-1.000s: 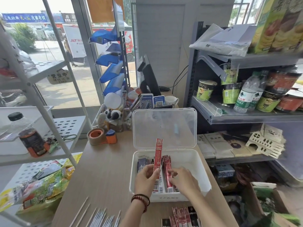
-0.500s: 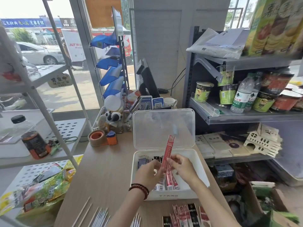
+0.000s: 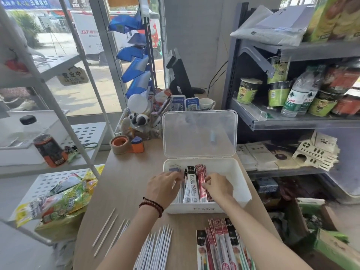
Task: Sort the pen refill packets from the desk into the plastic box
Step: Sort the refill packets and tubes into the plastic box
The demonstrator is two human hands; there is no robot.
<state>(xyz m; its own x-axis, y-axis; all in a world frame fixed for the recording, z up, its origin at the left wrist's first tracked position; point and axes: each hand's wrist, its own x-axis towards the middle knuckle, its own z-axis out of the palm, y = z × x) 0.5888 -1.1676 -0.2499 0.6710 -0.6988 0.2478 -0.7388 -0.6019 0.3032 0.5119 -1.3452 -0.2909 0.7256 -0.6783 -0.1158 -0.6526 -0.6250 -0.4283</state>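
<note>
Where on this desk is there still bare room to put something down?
Bare wood lies left of the plastic box, between the tape roll and the left hand. The box's right end, beyond the right hand, is bare too. Crowded: the near edge, with loose white refills and refill packets, and the back corner's desk organiser.

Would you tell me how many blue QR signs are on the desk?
2: one QR sign behind the lid, the other right of it, beside the mug. The lid may hide more.
</note>
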